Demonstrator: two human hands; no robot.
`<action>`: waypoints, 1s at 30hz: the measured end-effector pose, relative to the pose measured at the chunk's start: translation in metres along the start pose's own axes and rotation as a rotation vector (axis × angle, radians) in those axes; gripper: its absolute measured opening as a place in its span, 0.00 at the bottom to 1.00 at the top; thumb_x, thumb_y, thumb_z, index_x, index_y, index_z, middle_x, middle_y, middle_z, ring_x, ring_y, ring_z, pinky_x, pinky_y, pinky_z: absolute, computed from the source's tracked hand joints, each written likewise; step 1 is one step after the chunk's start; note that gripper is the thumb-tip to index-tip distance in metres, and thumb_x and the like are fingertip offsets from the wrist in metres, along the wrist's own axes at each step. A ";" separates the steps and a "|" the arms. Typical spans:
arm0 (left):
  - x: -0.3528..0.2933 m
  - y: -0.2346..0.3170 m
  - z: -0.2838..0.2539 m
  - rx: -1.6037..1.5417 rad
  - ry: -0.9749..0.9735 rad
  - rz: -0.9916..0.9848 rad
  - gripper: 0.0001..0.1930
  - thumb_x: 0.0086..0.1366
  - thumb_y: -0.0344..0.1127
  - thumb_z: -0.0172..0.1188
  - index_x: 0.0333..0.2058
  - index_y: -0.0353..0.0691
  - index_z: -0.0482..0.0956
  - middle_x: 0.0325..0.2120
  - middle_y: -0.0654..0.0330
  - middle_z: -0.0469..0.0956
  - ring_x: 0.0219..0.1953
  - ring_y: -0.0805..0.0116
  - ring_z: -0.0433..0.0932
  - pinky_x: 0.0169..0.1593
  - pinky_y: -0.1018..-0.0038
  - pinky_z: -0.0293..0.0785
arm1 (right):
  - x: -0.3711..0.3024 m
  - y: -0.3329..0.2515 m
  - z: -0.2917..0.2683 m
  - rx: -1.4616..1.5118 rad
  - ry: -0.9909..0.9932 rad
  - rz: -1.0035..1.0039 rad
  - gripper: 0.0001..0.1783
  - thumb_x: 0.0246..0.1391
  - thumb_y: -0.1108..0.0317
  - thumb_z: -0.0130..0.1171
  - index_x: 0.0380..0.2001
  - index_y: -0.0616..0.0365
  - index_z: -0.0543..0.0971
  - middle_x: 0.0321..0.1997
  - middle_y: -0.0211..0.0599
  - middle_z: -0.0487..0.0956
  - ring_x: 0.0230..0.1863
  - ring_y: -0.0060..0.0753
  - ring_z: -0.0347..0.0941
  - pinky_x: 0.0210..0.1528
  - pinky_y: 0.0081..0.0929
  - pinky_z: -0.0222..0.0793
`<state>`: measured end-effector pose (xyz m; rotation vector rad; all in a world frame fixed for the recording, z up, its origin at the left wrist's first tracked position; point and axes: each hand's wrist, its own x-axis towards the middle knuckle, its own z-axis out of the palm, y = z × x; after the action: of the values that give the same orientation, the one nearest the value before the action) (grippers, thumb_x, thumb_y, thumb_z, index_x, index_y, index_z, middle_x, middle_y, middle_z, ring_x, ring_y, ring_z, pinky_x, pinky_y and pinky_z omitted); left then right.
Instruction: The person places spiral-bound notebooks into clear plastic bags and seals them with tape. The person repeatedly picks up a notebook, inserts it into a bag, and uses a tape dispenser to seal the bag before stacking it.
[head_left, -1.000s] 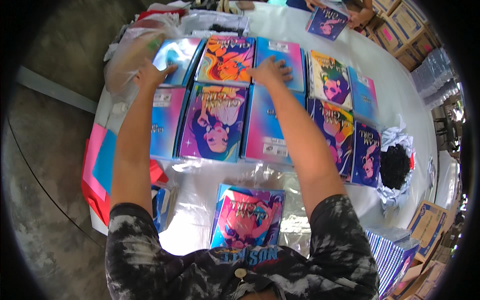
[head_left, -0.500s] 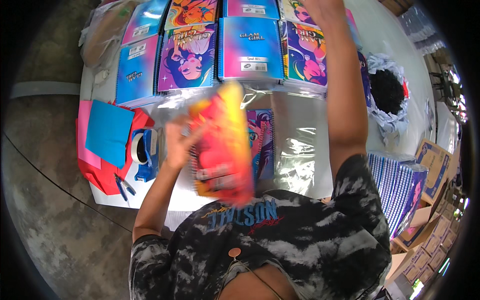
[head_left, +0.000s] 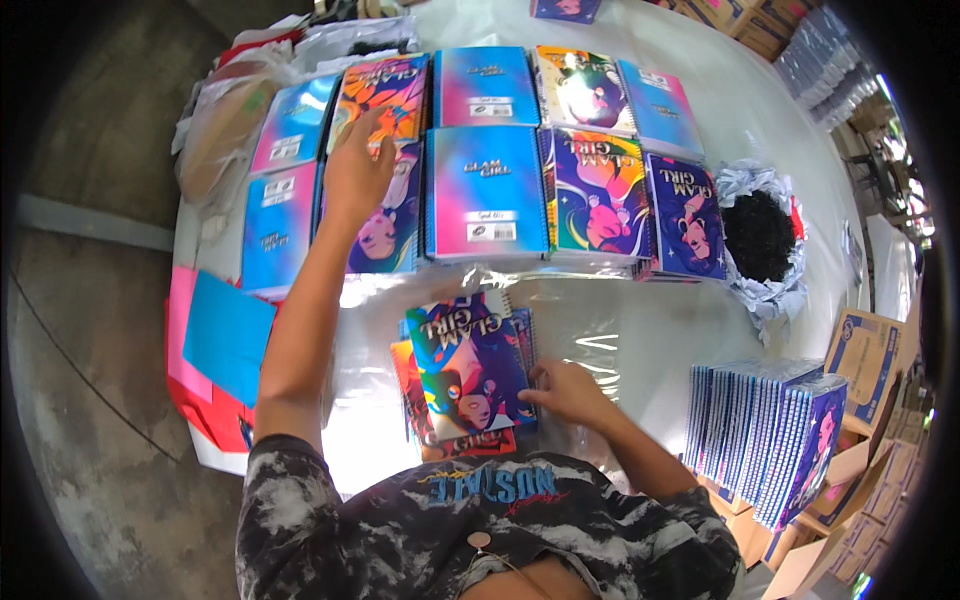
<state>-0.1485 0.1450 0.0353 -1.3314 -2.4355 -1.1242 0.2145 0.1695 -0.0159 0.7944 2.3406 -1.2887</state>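
Note:
My left hand (head_left: 362,170) reaches over the notebook stacks at the back left, its fingers apart, at the near edge of an orange spiral notebook (head_left: 385,90). Under that hand lies a purple notebook (head_left: 385,235), partly hidden. My right hand (head_left: 572,393) pinches the right edge of a purple and teal spiral notebook (head_left: 465,375). This notebook lies on top of a small uneven pile close to my body. Beneath it peek out a red notebook (head_left: 490,442) and the edges of others.
Two rows of notebook stacks (head_left: 487,190) span the table. At the left lie blue and pink sheets (head_left: 230,335) on red material. A paper-lined container with black stuff (head_left: 760,235) stands right. Shrink-wrapped notebooks (head_left: 750,430) and cardboard boxes (head_left: 865,350) are at the lower right.
The red and yellow notebook has left my left hand, which has moved up to the far left stacks. My right hand has come back from the far stacks to the near pile.

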 end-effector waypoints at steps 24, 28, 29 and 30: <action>-0.230 0.011 -0.046 0.236 -0.429 0.349 0.25 0.53 0.26 0.54 0.51 0.54 0.74 0.55 0.58 0.68 0.55 0.54 0.65 0.58 0.56 0.55 | 0.229 -0.016 -0.276 -0.201 1.498 -0.448 0.12 0.45 0.73 0.52 0.35 0.64 0.75 0.32 0.40 0.75 0.35 0.34 0.72 0.35 0.23 0.67; -0.260 0.028 -0.053 0.365 -0.400 0.167 0.29 0.56 0.26 0.52 0.58 0.51 0.65 0.60 0.55 0.60 0.61 0.53 0.58 0.63 0.58 0.48 | 0.101 -0.054 -0.215 0.444 1.204 -0.637 0.20 0.49 0.70 0.62 0.44 0.66 0.71 0.42 0.37 0.73 0.41 0.23 0.71 0.42 0.14 0.68; -0.260 0.039 -0.061 0.162 -0.249 0.043 0.28 0.57 0.27 0.52 0.58 0.47 0.65 0.59 0.53 0.60 0.61 0.52 0.57 0.63 0.57 0.47 | 0.061 -0.064 -0.182 0.630 0.932 -0.494 0.18 0.49 0.71 0.62 0.43 0.65 0.71 0.41 0.35 0.73 0.38 0.20 0.71 0.38 0.15 0.69; -0.253 0.051 -0.068 -0.043 -0.090 -0.073 0.26 0.57 0.29 0.52 0.57 0.44 0.65 0.59 0.51 0.60 0.62 0.52 0.56 0.63 0.57 0.47 | 0.051 -0.055 -0.140 0.823 0.799 -0.580 0.18 0.50 0.72 0.60 0.44 0.64 0.70 0.41 0.34 0.73 0.38 0.20 0.71 0.38 0.17 0.69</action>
<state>0.0275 -0.0518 -0.0028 -1.3446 -2.5569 -1.1647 0.1358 0.2804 0.0654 1.0287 2.7124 -2.6948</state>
